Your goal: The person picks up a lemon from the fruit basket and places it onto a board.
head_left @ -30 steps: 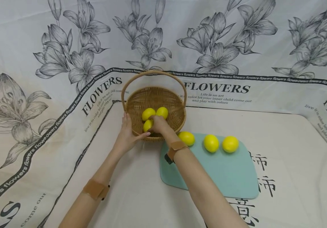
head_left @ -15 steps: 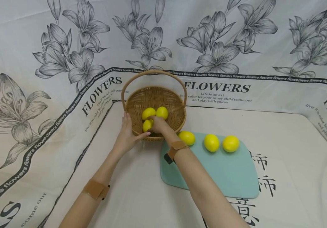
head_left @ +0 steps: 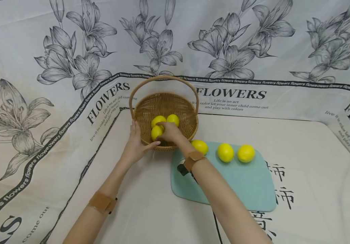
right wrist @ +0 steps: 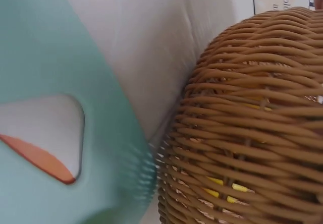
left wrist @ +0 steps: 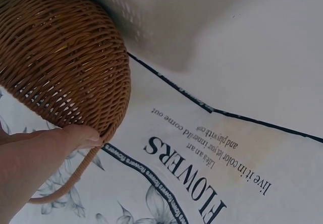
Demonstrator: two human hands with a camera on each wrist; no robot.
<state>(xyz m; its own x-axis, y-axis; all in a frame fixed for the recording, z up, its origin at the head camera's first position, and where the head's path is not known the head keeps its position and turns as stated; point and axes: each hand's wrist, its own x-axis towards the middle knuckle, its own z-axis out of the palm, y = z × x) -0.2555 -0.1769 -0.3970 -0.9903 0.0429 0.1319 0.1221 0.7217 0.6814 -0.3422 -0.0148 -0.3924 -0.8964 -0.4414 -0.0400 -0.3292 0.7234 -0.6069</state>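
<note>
The yellow oval lemon [head_left: 156, 134] lies near the centre of the frame, inside the tan woven wicker basket [head_left: 164, 103], between the curled fingers and thumb of the right hand [head_left: 171, 132]. Two more yellow lemons [head_left: 173, 120] sit just behind it. The left hand [head_left: 133, 147], thumb and fingers spread wide, presses the basket's left rim. Right of centre, three loose lemons [head_left: 225, 153] line the upper edge of a mint-green rounded board [head_left: 239, 184] on the white bench [head_left: 146, 206]. A white flower-printed cloth [head_left: 187, 20] fills the top.
</note>
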